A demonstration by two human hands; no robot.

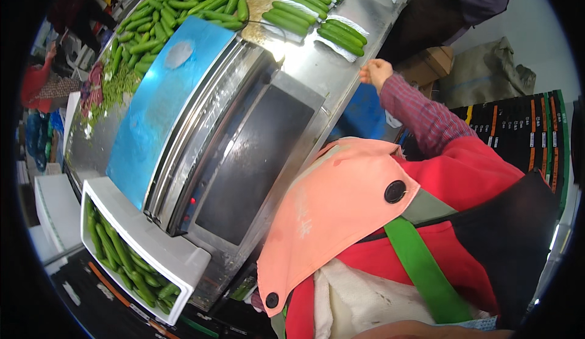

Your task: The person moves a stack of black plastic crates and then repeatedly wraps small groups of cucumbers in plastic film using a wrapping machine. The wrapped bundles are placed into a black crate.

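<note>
My right hand (377,72), in a plaid cuff, is over the table's near edge with its fingers curled; I see nothing in it. Just beyond it, green cucumbers (340,39) lie side by side on white foam netting (336,51). Further such groups (292,17) line the steel table (311,71). A film-wrapping machine (256,156) with a blue cover (169,92), a clear film roll and a dark plate stands before me. Past it is a big heap of loose cucumbers (183,5). My left hand is out of view.
A white foam box (146,229) of cucumbers (123,256) stands at the machine's left end. Green scraps (112,85) and a reddish net (93,85) lie beyond the machine. A person (475,0) is at the upper right, near a cardboard box (422,64); other people are at the far left.
</note>
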